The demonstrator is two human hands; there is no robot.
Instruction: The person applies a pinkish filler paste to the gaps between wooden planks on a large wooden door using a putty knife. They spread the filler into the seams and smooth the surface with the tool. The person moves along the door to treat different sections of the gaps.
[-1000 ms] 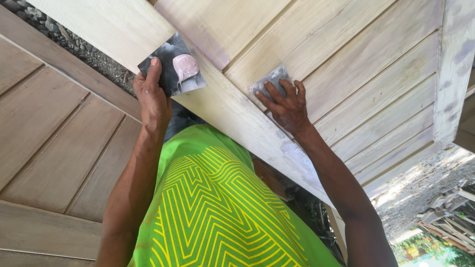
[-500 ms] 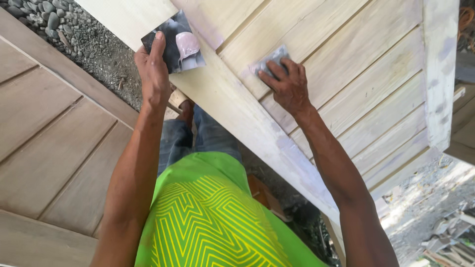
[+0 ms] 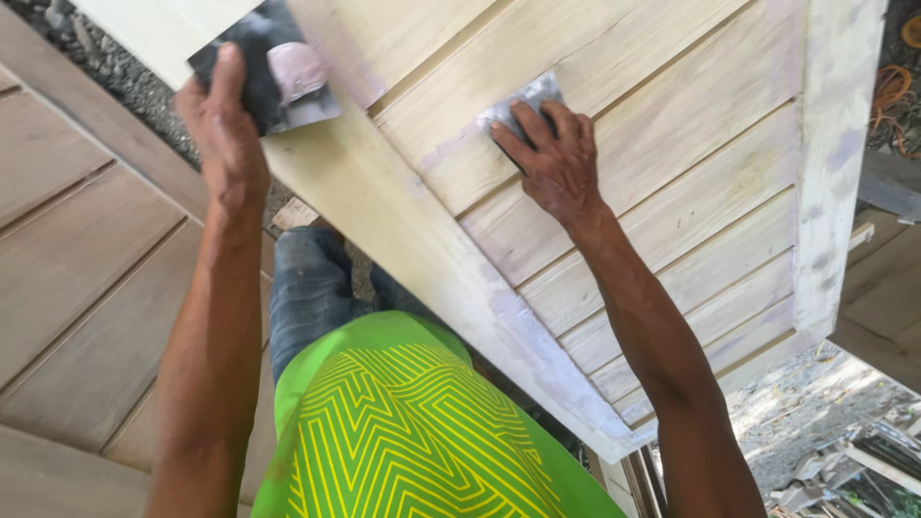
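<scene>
A pale slatted wooden door panel (image 3: 662, 182) lies tilted across the view in front of me. My right hand (image 3: 554, 163) presses a grey scraper pad (image 3: 523, 99) flat onto one of its slats. My left hand (image 3: 225, 134) grips a dark board (image 3: 257, 67) at the panel's frame edge; a pinkish lump of filler (image 3: 297, 69) sits on that board. Pinkish filler smears show along the frame and slat joints.
A second, browner panelled door (image 3: 77, 278) lies to my left over gravel (image 3: 106, 67). My green patterned shirt (image 3: 403, 422) and jeans (image 3: 307, 288) fill the lower middle. Scrap pieces and gravel lie at the lower right (image 3: 844, 451); an orange cord (image 3: 892, 86) is at the upper right.
The view has shifted slightly. My right hand has slid the pad a little along the slat. My left hand keeps holding the board in the same spot.
</scene>
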